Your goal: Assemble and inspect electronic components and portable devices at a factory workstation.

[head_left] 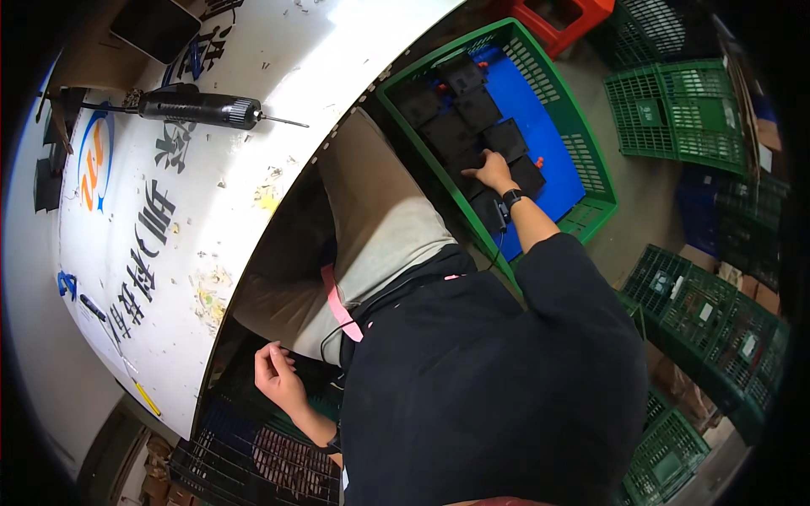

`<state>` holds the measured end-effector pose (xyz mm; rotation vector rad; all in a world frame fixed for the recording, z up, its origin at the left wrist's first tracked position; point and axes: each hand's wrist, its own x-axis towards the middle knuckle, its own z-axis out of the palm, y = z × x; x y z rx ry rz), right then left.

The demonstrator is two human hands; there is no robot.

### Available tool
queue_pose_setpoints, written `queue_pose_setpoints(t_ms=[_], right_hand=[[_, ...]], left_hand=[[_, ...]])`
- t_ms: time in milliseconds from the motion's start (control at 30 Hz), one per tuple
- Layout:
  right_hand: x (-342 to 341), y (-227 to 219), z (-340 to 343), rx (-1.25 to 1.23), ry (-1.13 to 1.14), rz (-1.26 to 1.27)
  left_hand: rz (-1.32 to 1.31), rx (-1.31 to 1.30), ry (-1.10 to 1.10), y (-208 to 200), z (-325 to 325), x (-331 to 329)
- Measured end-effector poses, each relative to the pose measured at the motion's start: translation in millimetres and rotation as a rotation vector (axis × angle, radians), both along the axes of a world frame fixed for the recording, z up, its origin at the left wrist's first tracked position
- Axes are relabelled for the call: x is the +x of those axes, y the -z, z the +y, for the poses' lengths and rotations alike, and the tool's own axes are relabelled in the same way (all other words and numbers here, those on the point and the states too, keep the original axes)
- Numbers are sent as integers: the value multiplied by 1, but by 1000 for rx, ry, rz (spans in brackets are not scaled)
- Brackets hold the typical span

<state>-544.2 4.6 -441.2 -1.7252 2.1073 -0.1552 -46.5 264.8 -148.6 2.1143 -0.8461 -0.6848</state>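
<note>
Hands (283, 384) (494, 173) flank legs (384, 190) near table (224, 181).

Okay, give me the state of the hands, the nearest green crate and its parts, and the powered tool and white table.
Right hand: fingers spread, reaching onto the black parts.
Left hand: fingers curled, nothing visibly held.
Green crate: open-topped, partly filled.
Black parts: lying close together.
Powered screwdriver: lying down, bit exposed.
White table: littered with small debris.

Attire comprised: black top (489, 379), right sleeve (567, 263) elbow-length; beige trousers (384, 198); pink strap (339, 309); thin black cord at waist; two dark wristbands (511, 197).
</note>
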Motion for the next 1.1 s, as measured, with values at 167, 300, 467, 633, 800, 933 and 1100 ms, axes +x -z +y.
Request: queue_pose_setpoints(t_ms=[167, 300, 467, 633, 800, 933, 1100], right_hand=[[11, -52, -3, 56, -7, 76], [30, -66, 13, 31, -180, 152], [51, -90, 45, 115, -392, 89], [49, -125, 26, 107, -271, 19], [33, -74, 46, 138, -353, -39], [21, -63, 45, 58, -289, -240], [5, -49, 33, 17, -261, -393]], left_hand=[[45, -20, -30, 13, 2, 5], [65, -7, 11, 24, 0, 7], [62, 2, 50, 28, -11, 7], [55, -15, 66, 39, -14, 13], [71, -5, 77, 46, -20, 16], [65, 13, 63, 50, -17, 14], [54, 40, 83, 66, -11, 18]])
